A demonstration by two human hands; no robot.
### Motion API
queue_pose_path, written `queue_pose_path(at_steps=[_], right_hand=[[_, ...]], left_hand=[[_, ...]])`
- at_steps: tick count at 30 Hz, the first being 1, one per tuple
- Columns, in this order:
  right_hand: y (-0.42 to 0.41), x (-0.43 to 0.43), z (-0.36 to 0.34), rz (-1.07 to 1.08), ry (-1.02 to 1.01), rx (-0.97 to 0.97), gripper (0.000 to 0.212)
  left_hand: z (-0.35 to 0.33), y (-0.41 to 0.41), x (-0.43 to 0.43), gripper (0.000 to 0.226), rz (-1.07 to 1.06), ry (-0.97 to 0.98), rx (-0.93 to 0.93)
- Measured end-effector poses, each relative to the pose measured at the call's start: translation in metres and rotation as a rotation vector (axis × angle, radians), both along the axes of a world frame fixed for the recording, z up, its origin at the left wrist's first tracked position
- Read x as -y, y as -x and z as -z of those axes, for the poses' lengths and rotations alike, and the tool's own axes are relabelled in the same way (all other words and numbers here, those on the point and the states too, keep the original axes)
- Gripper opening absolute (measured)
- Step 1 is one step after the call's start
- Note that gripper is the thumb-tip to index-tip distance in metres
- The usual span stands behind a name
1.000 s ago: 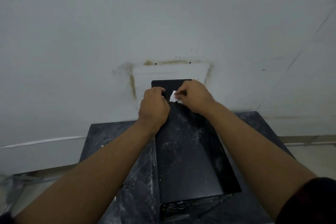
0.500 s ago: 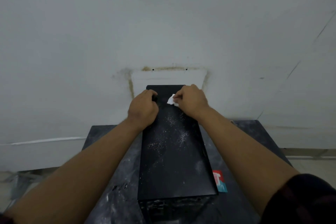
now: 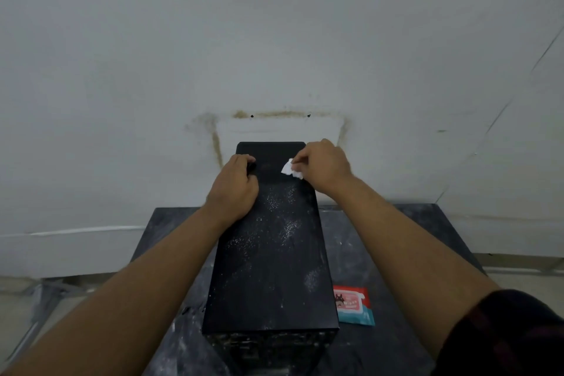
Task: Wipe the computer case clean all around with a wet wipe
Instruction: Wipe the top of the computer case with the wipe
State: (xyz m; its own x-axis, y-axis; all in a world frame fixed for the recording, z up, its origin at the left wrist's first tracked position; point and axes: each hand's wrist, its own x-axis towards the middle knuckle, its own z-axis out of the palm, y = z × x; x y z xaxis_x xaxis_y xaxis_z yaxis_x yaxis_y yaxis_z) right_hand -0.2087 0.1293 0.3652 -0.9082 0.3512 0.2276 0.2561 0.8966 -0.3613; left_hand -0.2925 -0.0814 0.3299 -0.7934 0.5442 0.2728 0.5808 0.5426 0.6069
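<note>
Found computer case (image 3: 268,253) standing on dusty dark table (image 3: 396,238), long top panel running away toward pale wall (image 3: 274,40), white specks scattered over most of that panel. Judged main risk as smearing rather than lifting: saw wet wipe (image 3: 289,168) small and bunched, so expected quick loading and grit dragged into streaks across the black surface. Marked second risk in the posture: worked far end of a tall, narrow box with both arms stretched out, so feared tipping or sliding toward the wall under a hard push, given any slip of the bracing grip. Flagged also (minor) wipe packet (image 3: 354,304) lying on table just beside case's near right corner, liable to be knocked off on turning the case for its sides. Could not tell state of sides, front or back; judged task early, with most of top still speckled. Recorded right hand (image 3: 323,166) pinching wipe between thumb and curled fingers, wipe touching top panel near far right corner. Recorded left hand (image 3: 235,189) curled over far left edge of top panel, gripping the case to steady it; could not see its fingertips, so left depth of hold unjudged.
</note>
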Motion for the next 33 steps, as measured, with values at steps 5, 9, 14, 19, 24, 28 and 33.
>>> queue_pose_path(at_steps=[5,9,14,19,24,28,33], right_hand=[[-0.003,-0.002,0.001,-0.250,0.070,0.005,0.006],[-0.003,-0.017,0.004,-0.013,-0.050,-0.034,0.009],[-0.006,-0.014,0.006,-0.240,0.093,-0.033,0.002],[0.000,-0.013,0.007,-0.082,0.040,-0.058,0.007],[-0.001,-0.018,0.006,-0.139,0.078,-0.032,0.004],[-0.007,-0.027,0.007,-0.139,0.170,0.002,0.005],[-0.016,-0.029,-0.001,-0.114,0.118,0.016,0.004]], left_hand=[[0.001,0.001,0.000,0.041,0.006,-0.034,0.018],[0.002,0.002,0.000,0.040,0.003,-0.041,0.010],[0.001,0.001,-0.002,0.037,-0.013,-0.036,-0.013],[0.001,0.001,-0.003,0.034,-0.009,-0.018,-0.072],[0.002,0.001,-0.003,0.035,-0.015,-0.007,-0.090],[0.003,0.001,-0.002,0.035,-0.020,-0.017,-0.091],[0.002,0.000,-0.002,0.033,-0.019,-0.027,-0.087]])
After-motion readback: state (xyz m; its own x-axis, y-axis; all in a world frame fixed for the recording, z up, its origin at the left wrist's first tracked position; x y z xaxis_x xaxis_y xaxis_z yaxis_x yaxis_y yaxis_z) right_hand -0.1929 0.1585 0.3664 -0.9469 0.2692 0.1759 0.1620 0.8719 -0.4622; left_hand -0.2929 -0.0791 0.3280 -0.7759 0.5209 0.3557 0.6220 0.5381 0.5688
